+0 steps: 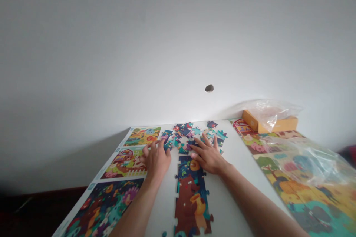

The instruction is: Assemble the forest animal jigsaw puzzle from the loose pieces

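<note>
Left hand [155, 161] sits at the near edge of the loose jigsaw pieces [191, 135], fingers part curled and pointing into the heap. Can't tell if it has a piece pinched; nothing clearly held. Right hand [208, 157] is open, fingers spread, just at the heap's near side, with the thumb side at the top end of the joined strip [190, 196]. It seems to touch the strip but has no grip on it. The strip lies on the white table [164, 207] between the forearms, running toward the person, and shows a brown bear holding a yellow pot. Done so far: only that strip looks joined, and its edges are ragged with open tabs. Left: most pieces lie loose and mixed above it, toward the wall. Left of the strip is a printed sheet [122, 166] of scenes — on the right, a bigger printed sheet [303, 189] lies partly under a clear bag [278, 113], with an orange box [269, 123] at the back.
</note>
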Motion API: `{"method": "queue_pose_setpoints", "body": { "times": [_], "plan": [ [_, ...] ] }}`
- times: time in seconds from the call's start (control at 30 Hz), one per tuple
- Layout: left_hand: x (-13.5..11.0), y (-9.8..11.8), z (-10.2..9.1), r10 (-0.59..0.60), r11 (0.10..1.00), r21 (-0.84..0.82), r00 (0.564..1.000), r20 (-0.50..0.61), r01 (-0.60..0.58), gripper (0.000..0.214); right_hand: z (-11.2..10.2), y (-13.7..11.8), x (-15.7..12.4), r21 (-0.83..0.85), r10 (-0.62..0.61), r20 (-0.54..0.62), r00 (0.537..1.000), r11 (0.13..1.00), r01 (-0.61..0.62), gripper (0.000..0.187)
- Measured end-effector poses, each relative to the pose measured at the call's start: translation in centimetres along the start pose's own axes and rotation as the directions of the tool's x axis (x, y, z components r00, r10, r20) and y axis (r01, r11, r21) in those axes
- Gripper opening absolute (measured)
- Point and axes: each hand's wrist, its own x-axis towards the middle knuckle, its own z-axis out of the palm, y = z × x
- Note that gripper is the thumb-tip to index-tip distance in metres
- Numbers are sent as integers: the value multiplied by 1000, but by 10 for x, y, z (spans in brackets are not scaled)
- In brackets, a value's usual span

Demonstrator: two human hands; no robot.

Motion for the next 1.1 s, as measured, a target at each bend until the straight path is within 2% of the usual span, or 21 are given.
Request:
{"method": "queue_pose_setpoints", "body": {
  "times": [0.1, 0.2, 0.27, 0.43, 0.63, 0.8, 0.97, 1.1],
  "plan": [
    [0, -1, -1, -41, 998, 53, 998, 49, 38, 35, -2, -3, 0, 0, -13, -15, 1000, 1000, 13, 58],
    [-1, 1, 0, -14, 999, 45, 998, 67, 11, 36, -6, -7, -2, 60, -118, 52, 992, 992, 115, 55],
    [-2, 2, 0, -11, 999, 36, 997, 74, 8, 37, -7, -9, -4, 80, -146, 72, 987, 987, 141, 52],
    [0, 2, 0, -1, 1000, 23, 995, 105, -2, 36, -4, -6, -3, 18, -11, -20, 1000, 1000, 11, 52],
    [1, 0, 0, 6, 1000, 2, 993, 115, -6, 38, 1, -3, -2, 4, 25, -79, 997, 1000, -25, 52],
    [1, 1, 0, 9, 1000, -24, 996, 87, -7, 39, 2, -2, 0, -4, 128, -144, 981, 992, -130, 50],
    [2, 1, 2, 25, 984, -175, 998, 53, -15, 46, 3, -1, 2, -13, 142, -153, 978, 989, -145, 49],
    [7, -3, 7, 1, 901, -435, 1000, -31, -15, 47, 4, 1, 2, -3, 121, -161, 980, 992, -123, 46]
  ]
}}
